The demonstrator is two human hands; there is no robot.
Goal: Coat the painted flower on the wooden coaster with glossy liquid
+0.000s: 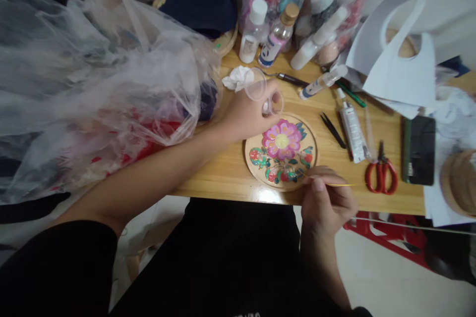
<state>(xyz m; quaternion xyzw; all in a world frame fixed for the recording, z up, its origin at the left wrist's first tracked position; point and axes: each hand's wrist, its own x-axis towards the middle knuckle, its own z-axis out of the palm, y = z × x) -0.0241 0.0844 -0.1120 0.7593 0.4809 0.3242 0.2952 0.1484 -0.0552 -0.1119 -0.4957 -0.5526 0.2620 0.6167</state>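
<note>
A round wooden disc point(253, 163) lies near the front edge of the wooden table point(223, 173). It carries a painted pink flower with a yellow centre, red buds and green leaves. My left hand point(247, 114) is closed round a small clear plastic cup point(273, 105) just above the disc's upper left rim. A clear round lid point(256, 84) sits at my fingertips. My right hand point(327, 203) pinches a thin yellow stick point(344, 184) at the disc's lower right rim, its tip over the painted leaves.
A big crumpled clear plastic bag point(92, 84) fills the left. Bottles point(277, 37), a white tissue point(238, 78), a glue tube point(351, 126), black tweezers point(332, 130), red scissors point(381, 173), a dark phone point(420, 151) and white paper shapes point(401, 69) lie behind and right of the disc.
</note>
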